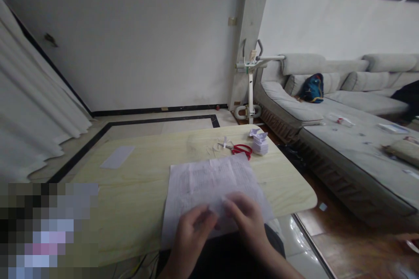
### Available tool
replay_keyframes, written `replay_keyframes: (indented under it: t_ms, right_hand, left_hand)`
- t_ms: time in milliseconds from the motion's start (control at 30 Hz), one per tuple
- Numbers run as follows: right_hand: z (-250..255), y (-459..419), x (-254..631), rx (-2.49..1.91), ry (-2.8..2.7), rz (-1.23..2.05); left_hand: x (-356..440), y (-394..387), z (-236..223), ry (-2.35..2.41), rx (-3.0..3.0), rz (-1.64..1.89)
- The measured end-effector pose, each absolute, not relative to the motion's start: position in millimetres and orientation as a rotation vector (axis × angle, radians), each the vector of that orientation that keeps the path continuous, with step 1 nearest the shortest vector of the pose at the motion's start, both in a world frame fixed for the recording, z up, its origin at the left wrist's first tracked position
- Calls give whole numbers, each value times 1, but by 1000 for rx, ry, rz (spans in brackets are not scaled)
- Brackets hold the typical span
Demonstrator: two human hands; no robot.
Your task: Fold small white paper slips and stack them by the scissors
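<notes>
A small piece of white paper is pinched between my two hands, blurred and partly covered by the fingers. My left hand grips its left side, and my right hand holds its right side. Beneath them a large creased sheet of paper with faint print lies at the table's near edge. Beyond that sheet are red-handled scissors, with thin pale strips around their blades. A stack of folded white paper stands to the right of the scissors.
The light wooden table has a rounded right corner. Flat at its far left is a white slip of paper. To the right stands a grey sofa with a blue bag. White exercise equipment stands behind the table.
</notes>
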State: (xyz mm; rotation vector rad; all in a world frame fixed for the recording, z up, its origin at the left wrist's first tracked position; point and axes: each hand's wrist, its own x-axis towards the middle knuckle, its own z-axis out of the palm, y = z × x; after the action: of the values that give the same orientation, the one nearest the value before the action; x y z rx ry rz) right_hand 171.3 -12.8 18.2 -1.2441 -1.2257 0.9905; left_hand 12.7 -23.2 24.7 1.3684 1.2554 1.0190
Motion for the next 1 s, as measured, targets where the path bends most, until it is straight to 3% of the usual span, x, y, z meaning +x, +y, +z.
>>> replay_keyframes:
  t_ms: [367, 1000]
  right_hand:
    - [9, -13, 174, -1110, -1394, 753]
    - [23, -13, 173, -1226, -1252, 1040]
  left_hand:
    - [13, -23, 25, 1256, 1367, 1066]
    - [9, -24, 29, 1258, 1483, 1044]
